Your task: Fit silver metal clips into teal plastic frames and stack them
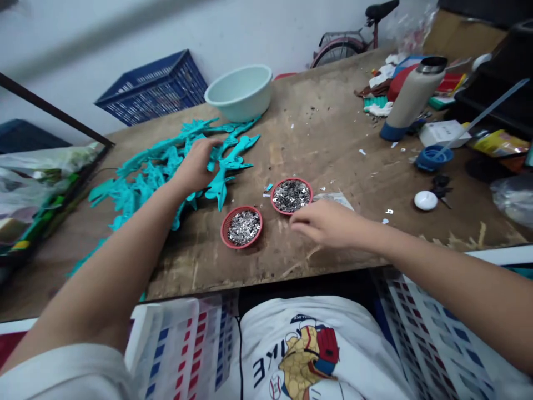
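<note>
My left hand [195, 166] rests on a spread of teal plastic pieces [154, 172] on the wooden table, fingers curled over one piece. My right hand [327, 222] hovers low over the table with fingers drawn together, just right of a red dish [292, 195] filled with small silver bits. What the fingertips pinch, if anything, is too small to make out. A second red dish [242, 226] of silver bits sits nearer the table's front edge, between the two hands.
A pale green bowl [240, 91] stands at the back. A beige bottle [410, 99], a blue lid [433, 157], a white round cap [425, 200] and clutter lie at the right. A blue crate [154, 86] and a bicycle [353, 39] are behind the table.
</note>
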Available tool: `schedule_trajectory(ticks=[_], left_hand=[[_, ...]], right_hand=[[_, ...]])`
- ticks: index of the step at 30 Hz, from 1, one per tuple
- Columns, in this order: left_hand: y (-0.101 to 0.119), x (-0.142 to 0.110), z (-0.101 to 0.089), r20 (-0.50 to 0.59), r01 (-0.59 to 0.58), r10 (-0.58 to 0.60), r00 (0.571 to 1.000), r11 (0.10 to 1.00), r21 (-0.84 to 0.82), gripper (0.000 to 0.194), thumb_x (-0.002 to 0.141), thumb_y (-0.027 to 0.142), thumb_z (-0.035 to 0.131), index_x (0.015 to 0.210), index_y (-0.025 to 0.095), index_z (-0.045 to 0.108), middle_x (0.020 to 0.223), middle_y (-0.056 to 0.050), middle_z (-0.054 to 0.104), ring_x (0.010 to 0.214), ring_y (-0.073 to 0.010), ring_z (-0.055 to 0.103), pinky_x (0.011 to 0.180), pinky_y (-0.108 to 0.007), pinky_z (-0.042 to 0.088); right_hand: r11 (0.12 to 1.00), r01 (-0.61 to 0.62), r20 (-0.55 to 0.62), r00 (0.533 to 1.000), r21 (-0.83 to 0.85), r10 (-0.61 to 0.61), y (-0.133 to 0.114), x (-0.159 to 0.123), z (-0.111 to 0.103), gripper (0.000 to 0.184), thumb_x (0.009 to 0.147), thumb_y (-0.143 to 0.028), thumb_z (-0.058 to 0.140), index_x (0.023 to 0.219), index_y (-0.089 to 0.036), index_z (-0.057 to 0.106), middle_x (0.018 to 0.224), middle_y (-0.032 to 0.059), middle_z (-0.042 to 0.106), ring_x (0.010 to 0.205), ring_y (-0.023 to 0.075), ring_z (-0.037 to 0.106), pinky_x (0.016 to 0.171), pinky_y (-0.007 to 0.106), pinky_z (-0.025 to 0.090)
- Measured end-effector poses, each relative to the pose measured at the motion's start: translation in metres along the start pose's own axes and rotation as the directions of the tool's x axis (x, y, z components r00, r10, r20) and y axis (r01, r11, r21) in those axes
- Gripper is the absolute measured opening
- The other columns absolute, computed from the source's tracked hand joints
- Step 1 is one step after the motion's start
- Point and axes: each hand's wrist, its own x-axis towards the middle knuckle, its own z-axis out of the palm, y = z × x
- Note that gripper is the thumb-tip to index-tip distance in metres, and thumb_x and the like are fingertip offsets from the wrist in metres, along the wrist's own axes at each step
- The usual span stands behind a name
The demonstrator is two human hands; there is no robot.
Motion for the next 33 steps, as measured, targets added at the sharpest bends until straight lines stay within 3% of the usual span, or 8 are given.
schedule_trajectory(ticks=[4, 7, 9, 12, 18, 21, 27, 33], left_hand=[[0.067, 0.002, -0.038, -0.087, -0.282, 0.274, 0.958, 0.954, -0.099, 0.053, 0.119, 0.035, 0.042, 0.155, 0.004, 0.065, 0.161, -0.014, 0.072, 0.160, -0.0306, 0.060, 0.135, -0.053, 0.050], [0.159, -0.020, -0.046, -0.031, -0.612, 0.619, 0.785, 0.782, 0.115, 0.041, 0.119, 0.020, 0.045, 0.148, 0.022, 0.074, 0.153, -0.006, 0.080, 0.155, -0.0294, 0.068, 0.133, -0.059, 0.054], [0.215, -0.041, -0.046, -0.063, -0.750, 0.776, 0.628, 0.625, 0.219, 0.032, 0.117, 0.013, 0.057, 0.141, 0.025, 0.075, 0.138, -0.006, 0.085, 0.144, -0.0269, 0.074, 0.128, -0.055, 0.059], [0.258, -0.076, -0.051, -0.069, -0.774, 0.811, 0.582, 0.577, 0.261, 0.037, 0.116, 0.015, 0.063, 0.149, 0.029, 0.073, 0.161, -0.005, 0.076, 0.159, -0.0191, 0.060, 0.139, -0.045, 0.051], [0.224, -0.139, -0.033, 0.018, -0.544, 0.551, 0.834, 0.818, 0.185, 0.063, 0.115, 0.029, 0.072, 0.175, 0.036, 0.056, 0.188, -0.007, 0.050, 0.174, -0.0355, 0.048, 0.140, -0.063, 0.048], [0.204, -0.155, 0.005, 0.220, -0.517, 0.481, 0.848, 0.843, 0.149, 0.062, 0.114, 0.028, 0.071, 0.175, 0.033, 0.060, 0.186, -0.012, 0.052, 0.169, -0.0389, 0.056, 0.126, -0.059, 0.060], [0.201, -0.157, 0.065, 0.284, -0.480, 0.449, 0.847, 0.876, 0.047, 0.056, 0.116, 0.024, 0.067, 0.172, 0.030, 0.064, 0.187, -0.011, 0.048, 0.171, -0.0372, 0.054, 0.132, -0.061, 0.056], [0.187, -0.157, 0.080, 0.261, -0.435, 0.447, 0.855, 0.894, -0.107, 0.053, 0.114, 0.016, 0.064, 0.166, 0.026, 0.071, 0.177, -0.011, 0.063, 0.170, -0.0351, 0.055, 0.137, -0.062, 0.051]], right_hand=[[0.700, -0.095, -0.093, 0.970, 0.707, 0.225, 0.010, 0.006, -0.005, 0.054, 0.123, -0.062, 0.048, 0.126, -0.018, 0.079, 0.129, 0.0155, 0.085, 0.117, 0.0271, 0.080, 0.104, 0.039, 0.062], [0.411, -0.048, -0.038, 0.979, 0.910, 0.198, 0.006, 0.002, -0.003, 0.070, 0.111, -0.086, 0.059, 0.133, -0.021, 0.074, 0.129, 0.0140, 0.084, 0.112, 0.0259, 0.081, 0.099, 0.038, 0.068], [0.391, 0.018, -0.081, 0.986, 0.920, 0.145, 0.002, -0.004, -0.001, 0.068, 0.101, -0.085, 0.076, 0.123, -0.021, 0.073, 0.118, 0.0113, 0.084, 0.102, 0.0235, 0.079, 0.092, 0.035, 0.068], [0.486, 0.058, -0.084, 0.996, 0.872, 0.031, 0.000, -0.012, -0.002, 0.057, 0.095, -0.074, 0.089, 0.105, -0.020, 0.072, 0.100, 0.0055, 0.081, 0.088, 0.0190, 0.075, 0.082, 0.029, 0.064], [0.824, -0.123, 0.494, 0.844, 0.554, -0.206, 0.021, -0.008, -0.006, 0.045, 0.094, -0.061, 0.086, 0.093, -0.018, 0.072, 0.088, 0.0011, 0.077, 0.083, 0.0175, 0.072, 0.083, 0.029, 0.058], [0.900, -0.237, 0.639, 0.767, 0.366, -0.057, 0.032, 0.008, 0.013, 0.036, 0.100, -0.053, 0.081, 0.100, -0.018, 0.072, 0.090, 0.0023, 0.079, 0.078, 0.0188, 0.074, 0.081, 0.030, 0.056], [0.873, -0.192, 0.346, 0.863, -0.449, 0.368, 0.025, 0.016, 0.040, 0.040, 0.114, -0.049, 0.069, 0.122, -0.013, 0.086, 0.119, 0.0189, 0.087, 0.106, 0.0322, 0.081, 0.081, 0.034, 0.049], [0.743, -0.330, -0.093, 0.935, -0.582, 0.343, 0.023, 0.039, 0.018, 0.039, 0.118, -0.030, 0.056, 0.141, -0.021, 0.086, 0.140, 0.0154, 0.084, 0.128, 0.0362, 0.079, 0.095, 0.040, 0.056]])
